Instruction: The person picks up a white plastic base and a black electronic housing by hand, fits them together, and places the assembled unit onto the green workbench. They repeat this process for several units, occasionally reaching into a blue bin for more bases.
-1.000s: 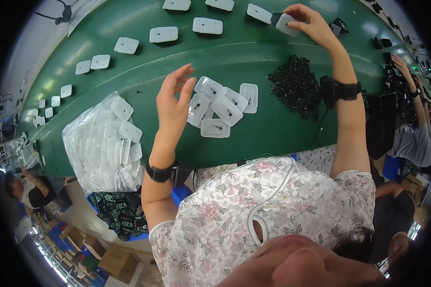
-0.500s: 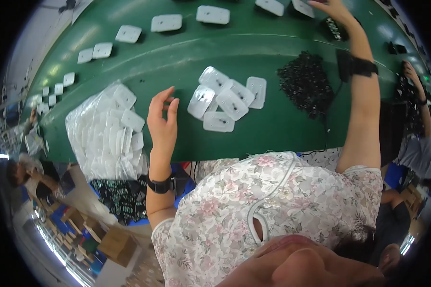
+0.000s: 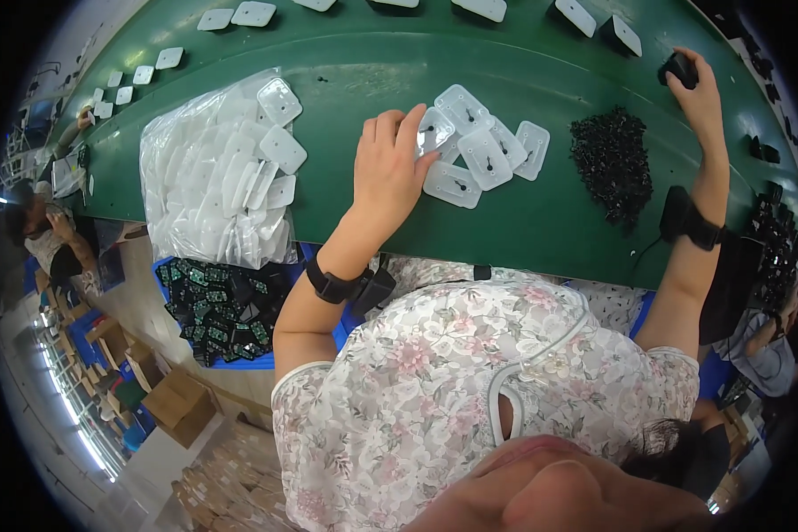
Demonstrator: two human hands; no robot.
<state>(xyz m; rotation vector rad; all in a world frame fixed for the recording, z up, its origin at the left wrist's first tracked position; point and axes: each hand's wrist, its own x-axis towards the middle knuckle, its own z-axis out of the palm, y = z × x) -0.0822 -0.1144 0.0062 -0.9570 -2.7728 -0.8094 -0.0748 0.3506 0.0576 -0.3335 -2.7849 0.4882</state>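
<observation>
Several translucent white plastic covers [image 3: 488,160] with rounded corners lie overlapping on the green table, each with a small dark part on it. My left hand [image 3: 388,168] is at the left side of this pile, thumb and fingers closed on the edge of the leftmost plastic cover [image 3: 434,131]. Out at the far right, my right hand [image 3: 702,96] grips a small black housing [image 3: 678,69]; the fingers partly hide it. Between the covers and my right arm lies a heap of small black parts [image 3: 612,168].
A clear bag [image 3: 164,160] of white covers lies on the left. Below it, a blue bin [image 3: 164,279] holds green circuit boards [image 3: 217,310]. Along the table's far side runs a row of spaced white-topped pieces [image 3: 481,9]. Other people [image 3: 49,222] sit at both sides.
My left hand has moved right and taken hold of a cover in the pile. The right hand has left the far row and now holds a black housing. The whole view has shifted.
</observation>
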